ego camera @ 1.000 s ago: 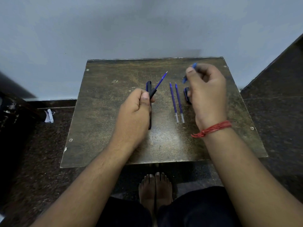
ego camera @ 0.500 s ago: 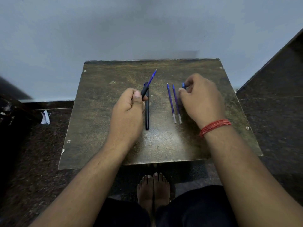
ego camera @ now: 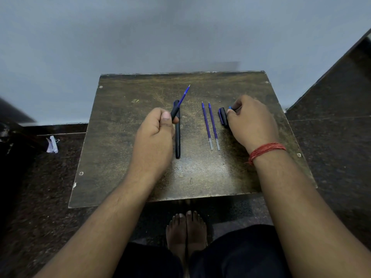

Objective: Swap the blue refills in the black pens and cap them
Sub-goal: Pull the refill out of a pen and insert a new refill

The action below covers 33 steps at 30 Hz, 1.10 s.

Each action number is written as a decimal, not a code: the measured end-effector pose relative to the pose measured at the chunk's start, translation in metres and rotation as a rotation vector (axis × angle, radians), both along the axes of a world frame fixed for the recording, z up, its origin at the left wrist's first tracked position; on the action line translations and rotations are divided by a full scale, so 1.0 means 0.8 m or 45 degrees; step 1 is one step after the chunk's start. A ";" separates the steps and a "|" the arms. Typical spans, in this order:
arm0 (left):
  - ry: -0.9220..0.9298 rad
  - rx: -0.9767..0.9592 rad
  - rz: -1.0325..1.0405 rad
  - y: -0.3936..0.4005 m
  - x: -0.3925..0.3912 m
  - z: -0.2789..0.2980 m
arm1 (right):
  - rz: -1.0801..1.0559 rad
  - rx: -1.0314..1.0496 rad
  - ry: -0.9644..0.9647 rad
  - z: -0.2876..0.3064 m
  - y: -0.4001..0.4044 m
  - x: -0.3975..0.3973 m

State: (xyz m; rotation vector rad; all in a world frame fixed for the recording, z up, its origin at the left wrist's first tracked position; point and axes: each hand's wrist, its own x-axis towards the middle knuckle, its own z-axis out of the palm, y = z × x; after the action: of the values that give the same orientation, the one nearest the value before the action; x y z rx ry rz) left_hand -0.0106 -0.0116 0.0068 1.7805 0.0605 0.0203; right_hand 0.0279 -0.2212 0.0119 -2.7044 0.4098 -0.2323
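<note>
Worn table (ego camera: 124,149) bears pen (ego camera: 177,141), two refills (ego camera: 209,125), cap (ego camera: 223,115).

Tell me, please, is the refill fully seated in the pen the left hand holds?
No, it sticks out. The blue refill juts well beyond the black barrel gripped in the left hand, its tip bare.

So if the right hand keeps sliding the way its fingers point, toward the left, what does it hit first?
Most likely the black cap lying right at the right hand's fingertips, apparently touching it already. Beyond it lie the two loose blue refills. A small blue piece shows at the fingers; contact depth is unclear.
</note>
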 end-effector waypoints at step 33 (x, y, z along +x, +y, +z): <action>-0.207 0.408 -0.073 -0.010 -0.010 0.006 | 0.076 1.795 -0.115 0.024 0.067 -0.017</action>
State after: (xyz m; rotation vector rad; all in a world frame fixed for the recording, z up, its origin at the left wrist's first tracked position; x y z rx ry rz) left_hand -0.0183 -0.0199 0.0119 2.0936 -0.1174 0.1395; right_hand 0.0145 -0.1674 0.0307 -1.3106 0.2812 -0.0060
